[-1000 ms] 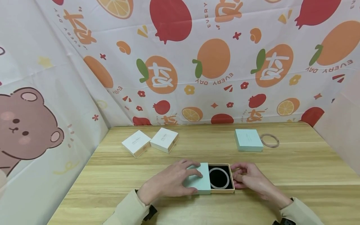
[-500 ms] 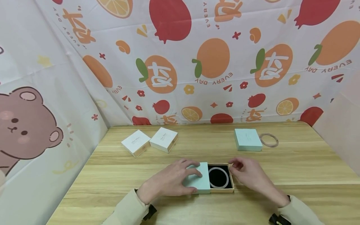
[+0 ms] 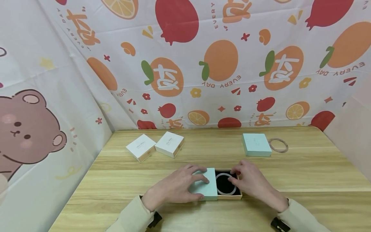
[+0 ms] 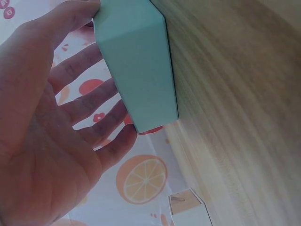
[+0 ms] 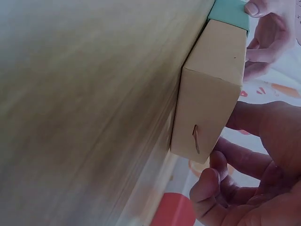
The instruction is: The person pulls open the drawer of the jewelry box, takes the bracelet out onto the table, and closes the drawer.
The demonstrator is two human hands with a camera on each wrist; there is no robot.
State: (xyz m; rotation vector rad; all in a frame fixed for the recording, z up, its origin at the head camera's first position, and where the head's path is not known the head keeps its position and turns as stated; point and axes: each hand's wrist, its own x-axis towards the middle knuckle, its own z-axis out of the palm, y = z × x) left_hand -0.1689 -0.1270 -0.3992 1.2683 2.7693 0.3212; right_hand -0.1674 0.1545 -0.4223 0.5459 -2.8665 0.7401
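Observation:
A mint-green jewelry box has its cover (image 3: 207, 188) on the left and its drawer (image 3: 229, 197) slid out to the right. A pale bangle (image 3: 218, 187) lies flat on the drawer's black lining. My left hand (image 3: 176, 187) holds the cover, thumb at the near edge, other fingers over the top. My right hand (image 3: 255, 180) reaches over the drawer's far right corner, thumb and index finger at the bangle's rim; I cannot tell whether they pinch it. In the right wrist view, those fingertips are hidden behind the drawer's cream front (image 5: 207, 113), which has a small ribbon tab (image 5: 196, 139).
Two white boxes (image 3: 141, 146) (image 3: 169, 143) stand at the back left of the wooden table (image 3: 130, 183). A closed mint box (image 3: 256, 145) sits at the back right, a pinkish-brown bangle (image 3: 279, 151) beside it. A fruit-print cloth (image 3: 185, 71) hangs behind the table.
My right hand has moved from the drawer's right end up and left over its far corner to the bangle. The left hand, the box and the bangle have stayed in place.

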